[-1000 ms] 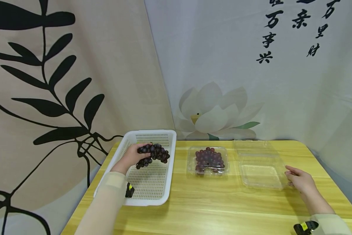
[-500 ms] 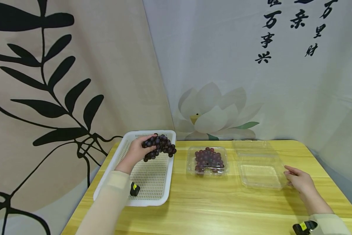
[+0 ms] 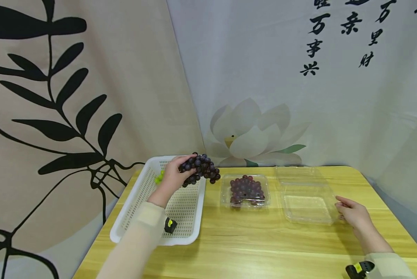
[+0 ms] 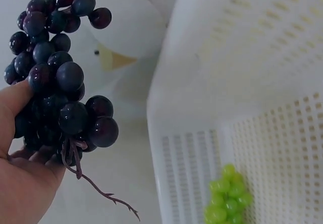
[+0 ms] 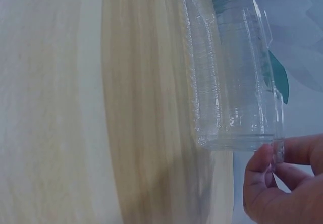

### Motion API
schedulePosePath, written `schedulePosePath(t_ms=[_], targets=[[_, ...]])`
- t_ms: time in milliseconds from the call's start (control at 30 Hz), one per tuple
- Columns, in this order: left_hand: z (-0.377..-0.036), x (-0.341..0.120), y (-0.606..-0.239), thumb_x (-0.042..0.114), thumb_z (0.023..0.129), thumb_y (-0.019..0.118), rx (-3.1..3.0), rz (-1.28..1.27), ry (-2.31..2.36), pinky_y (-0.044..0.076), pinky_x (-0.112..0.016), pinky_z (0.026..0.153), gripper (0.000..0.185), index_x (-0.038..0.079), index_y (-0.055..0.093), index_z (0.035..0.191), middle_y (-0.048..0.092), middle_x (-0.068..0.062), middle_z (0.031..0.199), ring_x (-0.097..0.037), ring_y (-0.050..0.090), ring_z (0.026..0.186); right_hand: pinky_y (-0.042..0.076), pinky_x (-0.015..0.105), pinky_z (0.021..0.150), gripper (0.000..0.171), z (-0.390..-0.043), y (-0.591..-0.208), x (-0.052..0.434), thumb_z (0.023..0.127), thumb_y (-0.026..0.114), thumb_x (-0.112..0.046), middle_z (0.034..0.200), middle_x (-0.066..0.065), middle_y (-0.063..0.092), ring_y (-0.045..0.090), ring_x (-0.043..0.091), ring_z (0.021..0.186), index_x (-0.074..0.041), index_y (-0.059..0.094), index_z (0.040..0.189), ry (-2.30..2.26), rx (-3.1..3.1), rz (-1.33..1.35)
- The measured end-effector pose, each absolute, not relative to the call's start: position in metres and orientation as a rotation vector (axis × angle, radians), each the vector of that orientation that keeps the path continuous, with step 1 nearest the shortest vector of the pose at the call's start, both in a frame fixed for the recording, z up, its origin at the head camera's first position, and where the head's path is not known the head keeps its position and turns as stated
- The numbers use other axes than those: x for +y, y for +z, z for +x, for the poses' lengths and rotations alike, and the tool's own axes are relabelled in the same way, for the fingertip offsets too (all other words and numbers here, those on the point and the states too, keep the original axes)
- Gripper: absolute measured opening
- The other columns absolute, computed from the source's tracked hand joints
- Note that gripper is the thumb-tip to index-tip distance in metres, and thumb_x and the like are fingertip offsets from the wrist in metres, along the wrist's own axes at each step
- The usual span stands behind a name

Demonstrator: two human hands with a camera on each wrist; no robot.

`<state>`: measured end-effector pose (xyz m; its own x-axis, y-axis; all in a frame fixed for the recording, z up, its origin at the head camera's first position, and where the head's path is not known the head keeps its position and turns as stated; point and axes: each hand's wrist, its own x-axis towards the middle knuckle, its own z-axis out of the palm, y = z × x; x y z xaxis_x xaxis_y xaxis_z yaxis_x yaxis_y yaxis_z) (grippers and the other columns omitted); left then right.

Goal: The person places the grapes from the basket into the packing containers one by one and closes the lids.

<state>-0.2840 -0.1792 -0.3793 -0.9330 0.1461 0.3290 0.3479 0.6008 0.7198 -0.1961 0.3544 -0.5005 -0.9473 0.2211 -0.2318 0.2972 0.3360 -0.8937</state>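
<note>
My left hand [image 3: 173, 176] grips a bunch of dark purple grapes [image 3: 202, 167] above the right rim of the white basket [image 3: 195, 228]. In the left wrist view, thumb and fingers wrap the grapes [image 4: 53, 100], and a bare brown stem hangs from them. A bunch of green grapes [image 4: 228, 199] lies inside the basket. On the right, my right hand [image 3: 356, 213] pinches the edge of a clear plastic clamshell box [image 3: 307, 207], whose lid lies folded back. The right wrist view shows thumb and fingers on the rim of the box [image 5: 232, 82].
Between basket and open box sits a closed clear clamshell [image 3: 225, 197] with reddish-purple grapes [image 3: 247, 190] inside. All stand on a yellow wood-grain table [image 3: 250, 248]. A printed curtain [image 3: 152, 77] hangs right behind the table.
My left hand has lifted the dark grapes up and to the right, from inside the basket to over its right rim. Green grapes now show behind it. The right hand stays at the box.
</note>
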Motion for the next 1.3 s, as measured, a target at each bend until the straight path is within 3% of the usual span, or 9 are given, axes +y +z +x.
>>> schedulePosePath(t_ms=[267, 500, 900, 1000, 1300], targets=[[-0.279, -0.147, -0.376, 0.014, 0.083, 0.074, -2.574, -0.41, -1.302, 0.041, -0.045, 0.105, 0.044, 0.028, 0.064, 0.123, 0.056, -0.007, 0.125, -0.028, 0.051, 0.121, 0.054, 0.022, 0.062, 0.057, -0.213, -0.534, 0.37, 0.099, 0.049, -0.025, 0.091, -0.017, 0.053, 0.054, -0.004, 0.076, 0.002, 0.031, 0.145, -1.734, 2.517, 0.49], [-0.276, -0.12, -0.379, 0.014, 0.083, 0.073, -2.549, -0.405, -1.357, 0.047, -0.046, 0.098, 0.044, 0.029, 0.064, 0.124, 0.056, -0.007, 0.122, -0.028, 0.053, 0.117, 0.055, 0.024, 0.068, 0.062, -0.23, -0.578, 0.388, 0.099, 0.046, -0.037, 0.094, -0.022, 0.051, 0.054, -0.006, 0.08, 0.0, 0.032, 0.146, -1.656, 2.62, 0.42], [-0.271, -0.066, -0.384, 0.016, 0.083, 0.073, -2.526, -0.392, -1.465, 0.047, -0.044, 0.098, 0.046, 0.025, 0.062, 0.127, 0.058, -0.008, 0.122, -0.027, 0.053, 0.117, 0.051, 0.025, 0.054, 0.059, -0.213, -0.526, 0.367, 0.097, 0.053, -0.025, 0.088, -0.022, 0.054, 0.056, -0.003, 0.077, 0.0, 0.032, 0.146, -1.751, 2.454, 0.485], [-0.268, -0.051, -0.386, 0.018, 0.083, 0.074, -2.539, -0.393, -1.46, 0.047, -0.042, 0.098, 0.045, 0.025, 0.062, 0.126, 0.058, -0.008, 0.124, -0.027, 0.053, 0.118, 0.052, 0.027, 0.057, 0.058, -0.211, -0.519, 0.362, 0.098, 0.051, -0.025, 0.09, -0.019, 0.053, 0.056, 0.001, 0.076, 0.001, 0.032, 0.145, -1.72, 2.475, 0.515], [-0.26, -0.013, -0.396, 0.017, 0.083, 0.074, -2.572, -0.325, -1.527, 0.047, -0.039, 0.098, 0.043, 0.031, 0.064, 0.122, 0.059, -0.004, 0.122, -0.024, 0.055, 0.117, 0.05, 0.021, 0.053, 0.06, -0.221, -0.539, 0.37, 0.098, 0.051, -0.027, 0.086, -0.022, 0.052, 0.056, 0.002, 0.072, 0.003, 0.031, 0.145, -1.737, 2.502, 0.516]])
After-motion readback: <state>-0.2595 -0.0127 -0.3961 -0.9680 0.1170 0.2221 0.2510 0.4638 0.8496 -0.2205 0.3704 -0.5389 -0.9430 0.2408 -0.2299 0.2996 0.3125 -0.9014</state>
